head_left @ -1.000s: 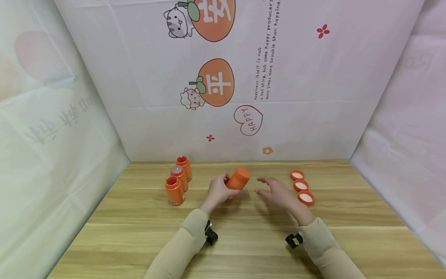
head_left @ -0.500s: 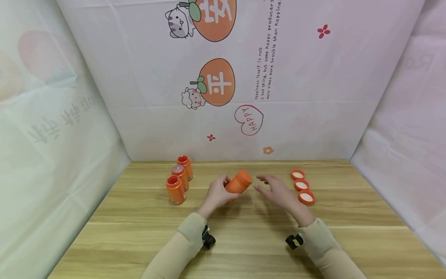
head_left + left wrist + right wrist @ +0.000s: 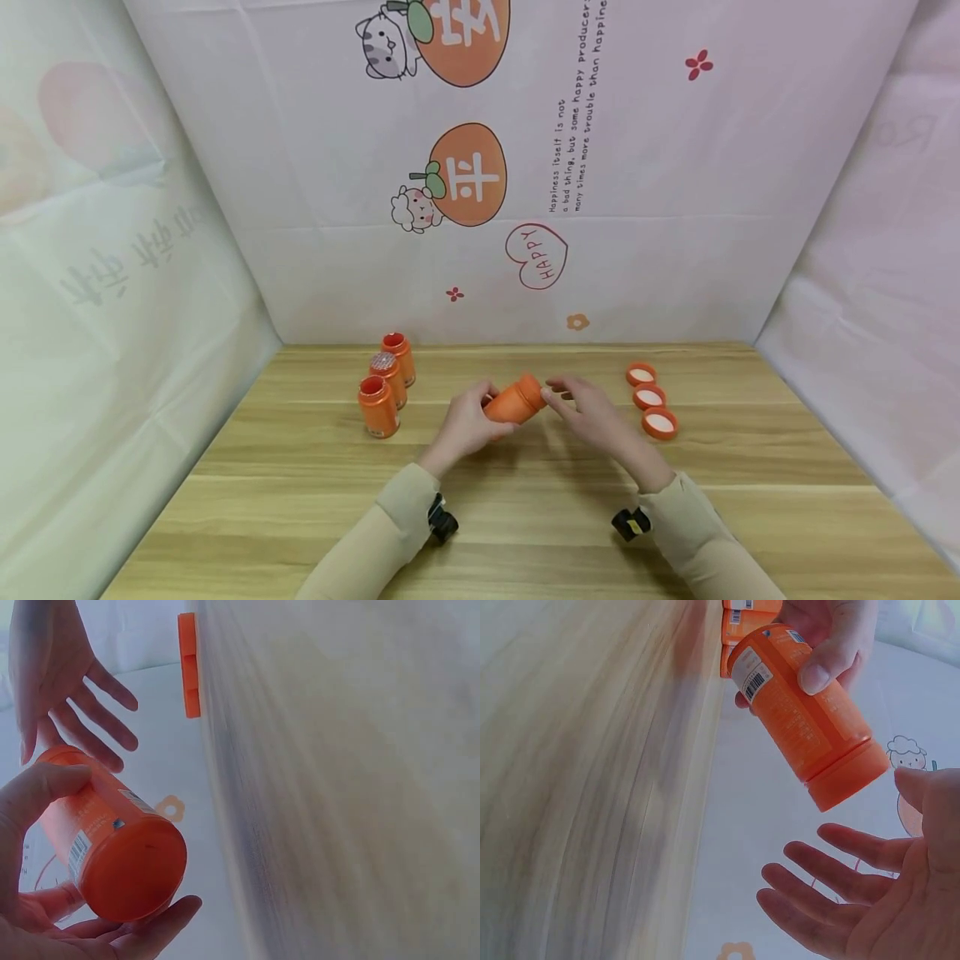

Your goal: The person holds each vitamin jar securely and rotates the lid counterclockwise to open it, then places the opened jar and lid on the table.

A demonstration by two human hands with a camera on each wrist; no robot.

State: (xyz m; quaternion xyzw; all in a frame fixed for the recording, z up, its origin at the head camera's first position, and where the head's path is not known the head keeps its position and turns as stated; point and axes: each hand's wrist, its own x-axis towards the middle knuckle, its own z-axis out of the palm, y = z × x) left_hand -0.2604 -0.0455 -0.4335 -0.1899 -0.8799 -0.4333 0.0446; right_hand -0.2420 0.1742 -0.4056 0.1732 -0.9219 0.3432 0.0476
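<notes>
My left hand (image 3: 467, 423) grips an orange bottle (image 3: 513, 405) round its body, tilted with its capped end toward the right. The orange cap (image 3: 849, 777) sits on the bottle's neck, and a label with a barcode shows on its side. My right hand (image 3: 591, 413) is spread beside the cap, thumb and fingertips close to it. In the right wrist view its fingers (image 3: 832, 874) stand apart with nothing between them. The left wrist view shows the bottle's round base (image 3: 135, 868) and the left thumb lying across its side.
Three orange bottles without caps stand in a row at the left, the nearest bottle (image 3: 378, 408) and the far one showing open mouths, the middle bottle (image 3: 387, 375) topped by something silvery. Three caps lie upturned at the right, the nearest cap (image 3: 660, 423) on the wooden table (image 3: 525, 533).
The bottle in my left hand has tipped further over to the right, its cap lower. My right hand has moved slightly left, closer to the cap.
</notes>
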